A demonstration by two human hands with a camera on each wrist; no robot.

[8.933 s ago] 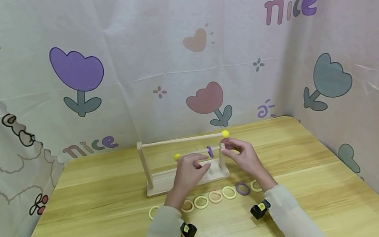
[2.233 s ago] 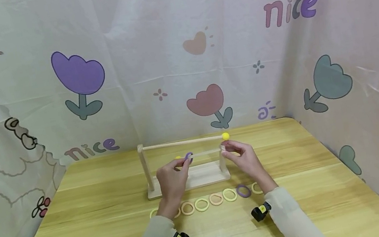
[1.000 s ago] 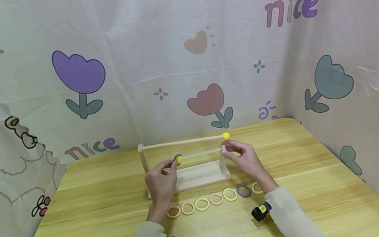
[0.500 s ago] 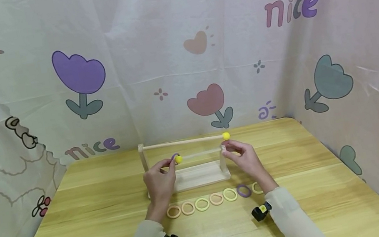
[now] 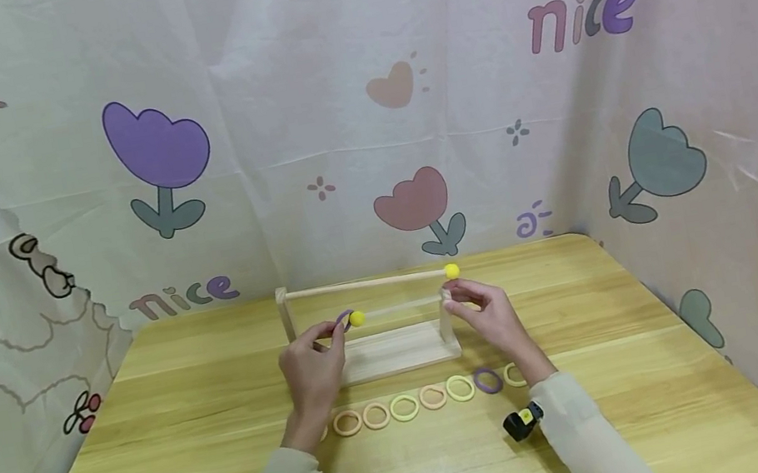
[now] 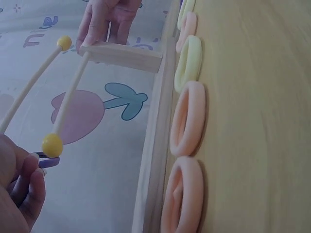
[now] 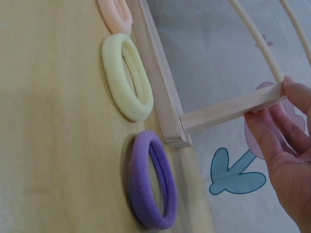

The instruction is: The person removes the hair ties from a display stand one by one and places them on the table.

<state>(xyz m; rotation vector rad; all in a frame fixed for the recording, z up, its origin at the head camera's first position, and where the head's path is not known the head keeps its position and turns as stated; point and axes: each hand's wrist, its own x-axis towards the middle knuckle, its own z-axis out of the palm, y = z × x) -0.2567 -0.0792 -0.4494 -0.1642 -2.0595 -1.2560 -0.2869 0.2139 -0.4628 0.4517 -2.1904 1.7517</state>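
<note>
My left hand point(image 5: 315, 370) pinches a purple hair tie point(image 6: 49, 163) between thumb and fingers. The tie is just beyond the yellow ball point(image 5: 358, 319) that caps the free left end of the lower rod point(image 5: 402, 307), overlapping the ball in the left wrist view. This rod belongs to a pale wooden stand point(image 5: 399, 351) with two posts. My right hand point(image 5: 491, 318) grips the top of its short right post point(image 7: 233, 110), thumb by the rod's root and fingers on the other side. No hair tie hangs on either rod.
Above runs the upper rod point(image 5: 364, 283), fixed to the tall left post and ending in another yellow ball point(image 5: 452, 270). In front of the stand lies a row of several hair ties, including a peach one point(image 5: 376, 416), a yellow one point(image 5: 460, 388) and a purple one point(image 5: 487, 380).
The purple hair tie, earlier hanging on the lower rod near the right post, has been drawn left along it by my left hand and past the yellow ball. My right hand stays on the post.
</note>
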